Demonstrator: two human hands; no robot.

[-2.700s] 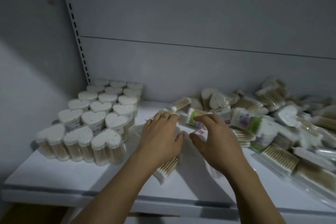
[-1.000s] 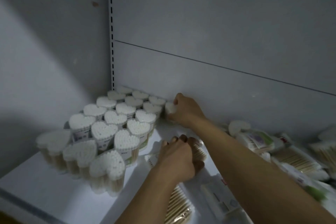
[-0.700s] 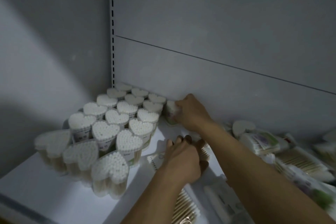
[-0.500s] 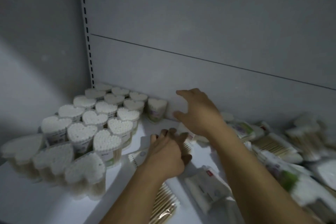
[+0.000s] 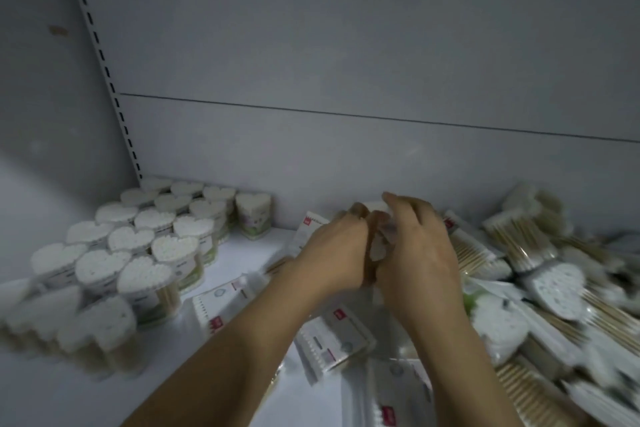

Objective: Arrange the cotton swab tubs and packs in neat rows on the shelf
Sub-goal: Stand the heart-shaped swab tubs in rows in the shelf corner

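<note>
Two hands: left hand (image 5: 334,253), right hand (image 5: 417,250) curled round blurred tub (image 5: 376,251); loose packs (image 5: 519,243) heaped right, tub rows (image 5: 138,243) left.

I was working in a shop: a slotted upright (image 5: 104,69) carried the white shelf (image 5: 41,402), stocked with many identical heart-shaped swab tubs (image 5: 133,237).

My bare forearms (image 5: 221,350) reach in from the lower edge and meet at centre frame, backs turned up. My left grip (image 5: 334,253) and right grip (image 5: 420,253) press side by side, knuckles almost touching. The fingers of both curl inward around a small white item (image 5: 377,250), too blurred to identify.
</note>
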